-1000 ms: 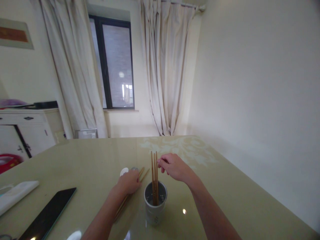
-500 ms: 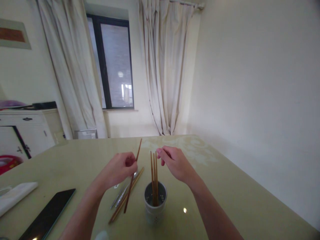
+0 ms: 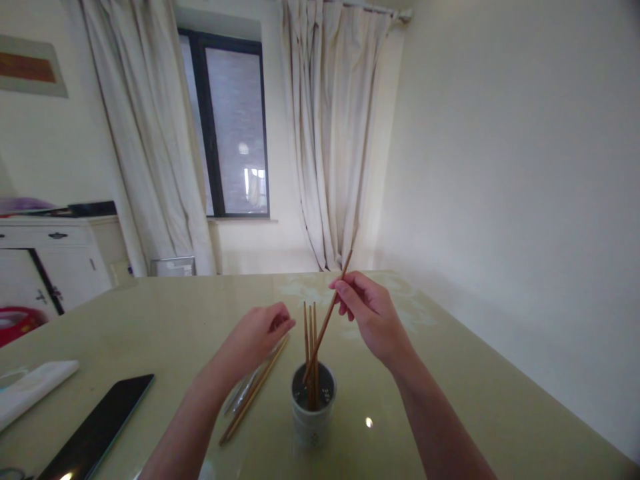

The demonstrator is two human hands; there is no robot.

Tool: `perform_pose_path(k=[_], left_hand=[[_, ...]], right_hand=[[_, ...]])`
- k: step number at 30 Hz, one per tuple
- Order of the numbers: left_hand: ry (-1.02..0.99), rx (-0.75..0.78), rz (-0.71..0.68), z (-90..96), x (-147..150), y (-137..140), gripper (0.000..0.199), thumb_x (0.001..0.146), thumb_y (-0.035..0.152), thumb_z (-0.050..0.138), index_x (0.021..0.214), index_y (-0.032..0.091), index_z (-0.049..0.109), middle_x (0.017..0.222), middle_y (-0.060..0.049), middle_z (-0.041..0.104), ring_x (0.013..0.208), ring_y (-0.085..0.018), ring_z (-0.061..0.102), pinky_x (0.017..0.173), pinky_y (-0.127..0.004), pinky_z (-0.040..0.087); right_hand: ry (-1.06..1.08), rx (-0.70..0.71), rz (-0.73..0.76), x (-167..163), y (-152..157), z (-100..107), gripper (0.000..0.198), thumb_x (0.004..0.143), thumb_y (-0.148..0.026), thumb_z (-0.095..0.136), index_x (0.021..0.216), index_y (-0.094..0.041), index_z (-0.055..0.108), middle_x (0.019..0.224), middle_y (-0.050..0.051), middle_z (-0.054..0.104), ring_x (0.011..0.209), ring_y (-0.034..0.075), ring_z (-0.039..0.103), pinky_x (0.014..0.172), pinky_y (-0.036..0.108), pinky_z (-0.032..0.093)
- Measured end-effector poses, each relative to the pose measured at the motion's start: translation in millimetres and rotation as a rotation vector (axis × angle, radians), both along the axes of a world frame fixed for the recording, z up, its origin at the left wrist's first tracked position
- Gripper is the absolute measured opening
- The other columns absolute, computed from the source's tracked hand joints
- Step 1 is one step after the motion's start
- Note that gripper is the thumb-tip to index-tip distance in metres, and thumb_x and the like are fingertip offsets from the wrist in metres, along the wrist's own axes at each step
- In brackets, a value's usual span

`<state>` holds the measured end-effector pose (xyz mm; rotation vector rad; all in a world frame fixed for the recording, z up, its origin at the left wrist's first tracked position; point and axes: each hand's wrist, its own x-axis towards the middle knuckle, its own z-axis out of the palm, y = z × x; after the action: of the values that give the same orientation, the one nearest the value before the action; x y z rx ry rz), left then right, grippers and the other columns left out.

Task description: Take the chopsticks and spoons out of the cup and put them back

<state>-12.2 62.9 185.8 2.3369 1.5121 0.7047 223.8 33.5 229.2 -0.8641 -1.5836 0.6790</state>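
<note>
My right hand (image 3: 374,317) pinches a brown wooden chopstick (image 3: 327,319) near its upper end. That chopstick slants down to the left, its lower tip in the mouth of a pale patterned cup (image 3: 313,427). Three other chopsticks (image 3: 307,333) stand upright in the cup. To their left hovers my left hand (image 3: 263,333), fingers curled together with nothing visible in them. Below it, more chopsticks (image 3: 254,392) lie on the table beside shiny metal utensils (image 3: 242,392), which my left hand and the chopsticks partly hide.
A black flat device (image 3: 100,427) and a white flat object (image 3: 37,393) lie on the left of the glossy table (image 3: 475,413). Beyond the table are a white cabinet (image 3: 75,257), a red basin (image 3: 20,323), curtains (image 3: 330,133) and a window.
The chopstick has passed from my left hand to my right hand and now leans into the cup. My left hand has shifted slightly right; my right hand has moved right and up.
</note>
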Motion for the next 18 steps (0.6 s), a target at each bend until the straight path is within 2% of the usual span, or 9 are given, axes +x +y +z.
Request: perform_pose_path(k=[2, 3, 5, 7, 10, 18], left_hand=[[0.29, -0.094, 0.126, -26.4, -10.3, 17.6, 0.01, 0.092, 0.022, 0.06, 0.087, 0.019, 0.069, 0.09, -0.007, 0.076, 0.084, -0.022, 0.069, 0.072, -0.03, 0.043], [0.371, -0.156, 0.124, -39.0, -13.7, 24.3, 0.008, 0.089, 0.018, 0.062, 0.087, 0.019, 0.07, 0.094, -0.008, 0.076, 0.088, -0.023, 0.07, 0.073, -0.03, 0.043], [0.43, -0.238, 0.091, -59.7, -16.7, 33.2, 0.01, 0.084, 0.015, 0.063, 0.087, 0.02, 0.071, 0.097, -0.007, 0.077, 0.091, -0.022, 0.071, 0.074, -0.028, 0.044], [0.431, -0.254, 0.071, -72.6, -16.6, 37.3, 0.011, 0.083, 0.015, 0.063, 0.087, 0.021, 0.072, 0.099, -0.006, 0.078, 0.094, -0.022, 0.071, 0.076, -0.027, 0.045], [0.444, -0.246, 0.089, -81.3, -16.4, 39.8, 0.013, 0.081, 0.013, 0.062, 0.087, 0.02, 0.071, 0.101, -0.007, 0.077, 0.098, -0.023, 0.07, 0.078, -0.028, 0.045], [0.448, -0.264, 0.103, -92.9, -18.9, 42.4, 0.009, 0.073, 0.015, 0.068, 0.08, 0.021, 0.07, 0.094, -0.007, 0.076, 0.09, -0.024, 0.07, 0.072, -0.029, 0.045]], right_hand=[[-0.087, -0.017, -0.03, 5.9, 4.8, -1.1, 0.024, 0.101, -0.04, 0.06, 0.091, -0.019, 0.067, 0.077, 0.002, 0.068, 0.065, 0.014, 0.06, 0.059, 0.024, 0.046], [-0.137, -0.033, -0.032, 7.5, 7.0, -2.4, 0.024, 0.101, -0.038, 0.059, 0.09, -0.019, 0.067, 0.077, 0.002, 0.069, 0.065, 0.014, 0.06, 0.059, 0.024, 0.047], [-0.228, -0.065, -0.029, 8.3, 10.8, -5.9, 0.024, 0.102, -0.035, 0.055, 0.091, -0.018, 0.068, 0.077, 0.002, 0.07, 0.062, 0.013, 0.061, 0.06, 0.024, 0.047], [-0.299, -0.085, -0.04, 7.1, 13.5, -9.9, 0.027, 0.104, -0.031, 0.05, 0.091, -0.018, 0.07, 0.077, 0.001, 0.071, 0.06, 0.013, 0.06, 0.06, 0.025, 0.046], [-0.37, -0.111, -0.066, 5.0, 15.8, -15.1, 0.03, 0.105, -0.028, 0.047, 0.089, -0.018, 0.071, 0.077, 0.001, 0.073, 0.058, 0.012, 0.06, 0.06, 0.025, 0.045], [-0.559, -0.232, -0.076, 2.4, 21.1, -24.8, 0.037, 0.104, -0.025, 0.049, 0.074, -0.018, 0.069, 0.073, 0.003, 0.076, 0.054, 0.013, 0.061, 0.06, 0.025, 0.043]])
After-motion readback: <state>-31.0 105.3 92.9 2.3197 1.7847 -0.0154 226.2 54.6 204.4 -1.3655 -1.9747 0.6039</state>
